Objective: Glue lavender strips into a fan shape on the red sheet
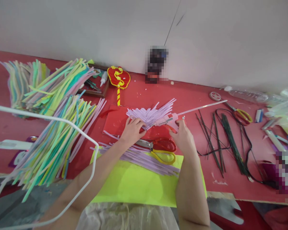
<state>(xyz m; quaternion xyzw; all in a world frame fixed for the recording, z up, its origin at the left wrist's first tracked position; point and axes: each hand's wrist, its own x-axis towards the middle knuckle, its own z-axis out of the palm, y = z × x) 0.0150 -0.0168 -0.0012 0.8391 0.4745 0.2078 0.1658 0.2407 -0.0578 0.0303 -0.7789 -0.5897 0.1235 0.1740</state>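
My left hand [132, 129] presses its spread fingers flat on a fan of lilac paper strips [150, 113] laid in a V on a red card [115, 123]. My right hand [182, 135] grips a pink glue gun [169, 120], its nozzle pointing left at the fan's lower edge and a clear glue stick [203, 107] jutting out to the right. Scissors with red and yellow handles [162, 149] lie between my wrists, on top of loose lilac strips [144, 158] and a yellow-green sheet [136, 183].
Big piles of pastel strips [55, 127] fill the left of the red table [192, 92], with a white cable [62, 127] looped over them. A red and yellow ornament [118, 78] lies at the back. Green wires [228, 140], more scissors [241, 115] and a plastic bottle [247, 95] are at the right.
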